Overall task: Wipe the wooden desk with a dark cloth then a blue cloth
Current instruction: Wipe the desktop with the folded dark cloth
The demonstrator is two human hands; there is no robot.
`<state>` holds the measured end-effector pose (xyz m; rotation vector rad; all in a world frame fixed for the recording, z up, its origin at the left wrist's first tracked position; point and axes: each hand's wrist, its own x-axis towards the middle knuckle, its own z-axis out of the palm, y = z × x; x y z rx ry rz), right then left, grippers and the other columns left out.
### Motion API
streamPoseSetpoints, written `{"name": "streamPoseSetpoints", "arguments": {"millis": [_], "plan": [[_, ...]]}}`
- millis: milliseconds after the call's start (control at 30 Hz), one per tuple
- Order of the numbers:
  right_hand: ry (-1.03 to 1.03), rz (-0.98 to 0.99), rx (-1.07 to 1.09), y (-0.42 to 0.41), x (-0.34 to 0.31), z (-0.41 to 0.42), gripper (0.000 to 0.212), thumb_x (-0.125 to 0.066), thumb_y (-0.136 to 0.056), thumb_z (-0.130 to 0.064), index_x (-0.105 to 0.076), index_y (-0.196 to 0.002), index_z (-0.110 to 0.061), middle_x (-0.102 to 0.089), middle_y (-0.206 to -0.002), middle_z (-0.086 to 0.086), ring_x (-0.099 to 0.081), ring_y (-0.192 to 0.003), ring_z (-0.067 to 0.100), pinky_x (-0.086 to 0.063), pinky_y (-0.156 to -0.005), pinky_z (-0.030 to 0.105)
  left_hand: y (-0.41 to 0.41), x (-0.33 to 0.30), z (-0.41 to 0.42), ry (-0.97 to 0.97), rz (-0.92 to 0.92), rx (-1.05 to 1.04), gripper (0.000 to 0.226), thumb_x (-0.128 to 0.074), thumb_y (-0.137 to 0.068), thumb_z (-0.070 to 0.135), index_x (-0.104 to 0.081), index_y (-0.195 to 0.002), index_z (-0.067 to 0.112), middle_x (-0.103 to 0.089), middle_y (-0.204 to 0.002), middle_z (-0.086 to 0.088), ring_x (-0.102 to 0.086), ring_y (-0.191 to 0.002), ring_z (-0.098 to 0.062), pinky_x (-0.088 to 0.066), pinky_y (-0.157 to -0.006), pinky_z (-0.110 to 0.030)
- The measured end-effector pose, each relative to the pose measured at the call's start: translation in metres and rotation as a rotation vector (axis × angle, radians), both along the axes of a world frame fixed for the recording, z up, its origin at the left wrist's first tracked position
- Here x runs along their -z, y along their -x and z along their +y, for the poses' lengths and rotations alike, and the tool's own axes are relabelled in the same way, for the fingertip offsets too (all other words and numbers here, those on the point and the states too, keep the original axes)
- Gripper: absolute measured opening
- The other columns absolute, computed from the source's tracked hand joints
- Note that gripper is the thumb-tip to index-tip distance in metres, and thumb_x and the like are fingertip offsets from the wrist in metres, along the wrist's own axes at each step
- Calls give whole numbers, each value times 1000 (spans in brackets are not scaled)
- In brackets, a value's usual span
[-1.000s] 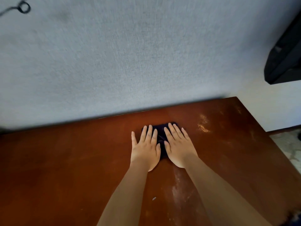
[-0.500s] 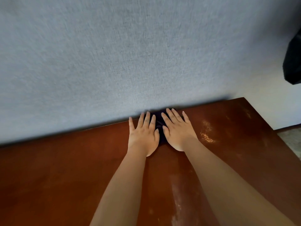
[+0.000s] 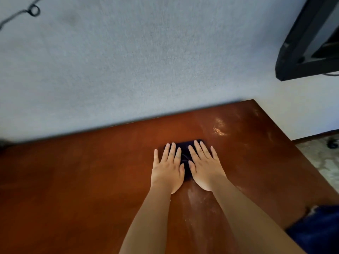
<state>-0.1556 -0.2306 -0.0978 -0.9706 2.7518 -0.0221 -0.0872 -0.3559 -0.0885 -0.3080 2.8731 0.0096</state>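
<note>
A folded dark cloth (image 3: pixel 185 156) lies flat on the reddish-brown wooden desk (image 3: pixel 82 180), a hand's length from the wall. My left hand (image 3: pixel 167 169) and my right hand (image 3: pixel 204 165) press down on it side by side, fingers straight and spread, pointing at the wall. Most of the cloth is hidden under my palms; only a strip between and beyond the fingers shows. A blue cloth (image 3: pixel 317 233) lies at the desk's near right edge, partly cut off by the frame.
A pale textured wall (image 3: pixel 146 61) rises behind the desk. A dark monitor-like object (image 3: pixel 308 43) hangs at the upper right. A black cable (image 3: pixel 27 12) loops at the top left. Dusty streaks (image 3: pixel 198 204) mark the wood under my right forearm. Tiled floor (image 3: pixel 322 162) shows at right.
Both hands slid the dark cloth forward to the wall edge, then pulled it back toward me. The view tilted up and then back down.
</note>
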Motion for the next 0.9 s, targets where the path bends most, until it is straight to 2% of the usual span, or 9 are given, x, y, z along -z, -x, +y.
{"name": "streamPoseSetpoints", "arguments": {"millis": [100,200,300,367,667,900], "plan": [[7,13,-18,-5,2,2,92,29,-68,-46,7,-152,-19,13,-160,3,15,-146,18,8,-118,39,-4,2,0,-17,18,13,57,-7,-103,41,9,-153,18,16,-161,-4,19,-147,-20,8,-119,-46],[45,29,-38,7,6,-2,85,25,-75,-46,5,-153,-18,11,-161,3,14,-147,17,9,-117,33,8,8,-6,-23,57,30,57,-8,-103,40,7,-153,17,15,-161,-4,18,-147,-19,8,-120,-42],[81,38,-32,35,7,-14,59,0,-99,-42,4,-153,-19,11,-161,1,14,-146,15,8,-117,30,35,11,-18,-24,83,21,58,-10,-103,38,6,-153,16,14,-161,-5,17,-147,-19,8,-120,-40],[103,45,-31,58,7,-24,55,-12,-103,-39,2,-153,-19,10,-161,1,13,-146,14,7,-118,30,57,12,-27,-25,95,2,58,-10,-103,38,6,-154,16,14,-161,-5,17,-147,-19,8,-120,-40],[111,67,-68,134,8,-56,55,-13,-103,-37,0,-153,-18,8,-161,2,12,-147,13,6,-118,30,127,14,-57,-19,145,-40,58,-12,-103,37,3,-154,16,10,-162,-5,14,-148,-17,7,-120,-39],[115,62,-79,142,6,-59,55,-13,-104,-37,-2,-154,-18,6,-161,2,10,-147,13,5,-117,29,133,13,-57,-14,154,-77,57,-12,-103,38,2,-154,17,7,-162,-4,11,-148,-16,8,-120,-40]]}}
